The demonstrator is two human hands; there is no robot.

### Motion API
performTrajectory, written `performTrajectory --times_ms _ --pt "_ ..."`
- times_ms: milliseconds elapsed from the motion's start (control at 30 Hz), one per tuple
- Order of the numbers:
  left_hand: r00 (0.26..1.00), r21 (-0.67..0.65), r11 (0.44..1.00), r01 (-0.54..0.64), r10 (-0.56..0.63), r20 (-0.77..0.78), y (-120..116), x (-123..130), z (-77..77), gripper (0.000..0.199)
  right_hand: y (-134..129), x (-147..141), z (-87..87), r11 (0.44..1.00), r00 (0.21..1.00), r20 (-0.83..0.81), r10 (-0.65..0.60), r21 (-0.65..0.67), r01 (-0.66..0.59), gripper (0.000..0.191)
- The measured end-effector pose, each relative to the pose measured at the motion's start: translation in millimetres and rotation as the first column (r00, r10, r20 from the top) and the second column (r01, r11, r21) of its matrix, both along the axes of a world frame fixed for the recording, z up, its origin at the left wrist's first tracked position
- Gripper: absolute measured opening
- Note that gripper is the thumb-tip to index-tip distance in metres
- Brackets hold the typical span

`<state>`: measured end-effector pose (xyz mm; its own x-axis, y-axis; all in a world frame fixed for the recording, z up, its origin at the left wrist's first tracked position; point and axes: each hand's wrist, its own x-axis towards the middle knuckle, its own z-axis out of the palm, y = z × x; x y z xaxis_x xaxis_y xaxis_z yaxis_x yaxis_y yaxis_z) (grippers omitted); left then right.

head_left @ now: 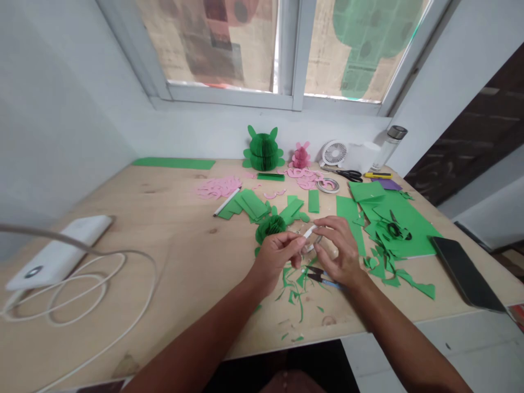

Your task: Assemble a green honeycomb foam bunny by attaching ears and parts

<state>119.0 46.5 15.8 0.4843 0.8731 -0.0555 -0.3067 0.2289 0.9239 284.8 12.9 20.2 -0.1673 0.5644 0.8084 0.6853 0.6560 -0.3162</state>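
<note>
My left hand (276,256) pinches one end of a short white strip (309,231), which looks like tape. My right hand (340,246) has its fingers curled at the strip's other end and around a thin roll of tape (314,244), partly hidden by the fingers. Just behind my left hand a green honeycomb paper figure (270,226) lies on the table, partly covered. Below the hands are blue-handled thread snips (321,277), partly under my right hand, among thin green paper scraps (292,295).
A finished-looking green paper figure (263,150) and a pink one (301,156) stand by the wall. Right of my hands lie green sheets (417,229), black scissors (395,230) and a phone (466,273). A white power bank (61,248) with a looping cable (149,284) occupies the left.
</note>
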Motion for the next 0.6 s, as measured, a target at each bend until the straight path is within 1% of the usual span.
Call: performTrajectory --times_ms 133,200,367,500,600 --pt "0.998 -0.062 0.998 0.033 -0.029 0.056 -4.0 1.2 4.9 0.026 2.7 1.1 -1.3 1.0 1.0 0.017 -0.023 -0.019 0.023 0.03" --pt "0.997 -0.061 0.997 0.05 -0.046 0.054 -4.9 1.2 6.7 0.025 3.7 2.8 -1.4 0.999 0.999 0.013 -0.035 -0.019 0.035 0.028" --pt "0.995 0.056 0.996 0.075 -0.071 -0.065 -6.7 1.5 6.7 0.023 1.8 3.1 0.3 0.998 0.997 0.061 -0.056 -0.002 0.056 0.029" --pt "0.996 0.108 0.992 0.064 -0.056 -0.071 -9.2 2.7 4.2 0.026 0.0 0.5 2.5 0.998 0.988 0.141 -0.058 0.013 0.056 0.026" --pt "0.997 0.128 0.991 0.042 -0.032 -0.077 -10.5 3.7 3.0 0.027 -0.4 -1.1 3.5 0.996 0.986 0.147 -0.077 0.047 0.071 0.02"
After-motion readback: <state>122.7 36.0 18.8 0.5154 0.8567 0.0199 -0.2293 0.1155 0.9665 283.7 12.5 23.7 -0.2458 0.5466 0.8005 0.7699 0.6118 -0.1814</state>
